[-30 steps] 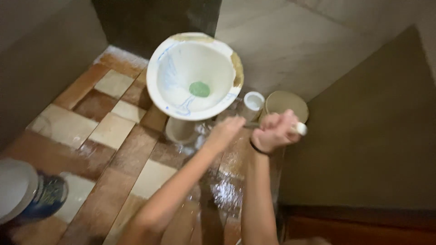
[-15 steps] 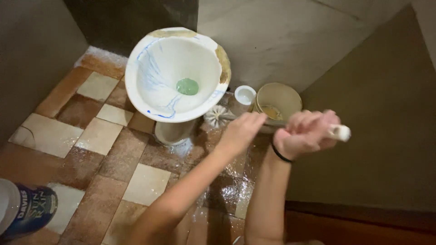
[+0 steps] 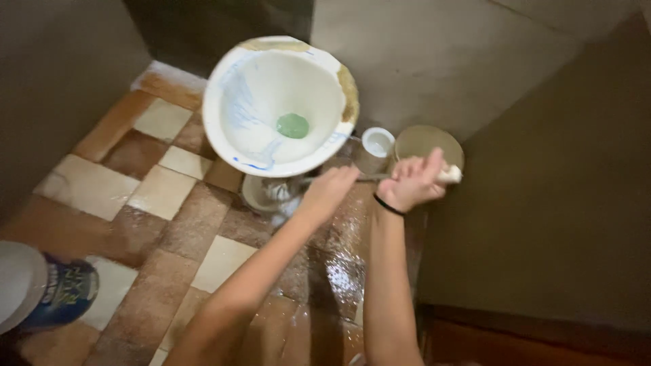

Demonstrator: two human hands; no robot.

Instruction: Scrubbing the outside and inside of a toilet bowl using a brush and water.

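A white toilet bowl [image 3: 271, 88] with blue cleaner streaks and green water stands at the top centre. Both hands grip a long toilet brush [image 3: 369, 177]. My left hand [image 3: 330, 190] holds the shaft near its middle. My right hand [image 3: 412, 183], with a black band on the wrist, holds the white handle end. The brush head [image 3: 279, 190] is pushed in against the pedestal base under the bowl, on the wet, powder-dusted floor tiles.
A small white cup-shaped holder [image 3: 376, 146] and a beige bucket [image 3: 427, 144] stand right of the bowl by the wall. A blue-labelled pail with a white lid [image 3: 41, 288] sits at the lower left. Walls close in on the left, back and right.
The brush has been pushed left, its head going from beside the bowl to under it at the pedestal. Both hands moved left with it.
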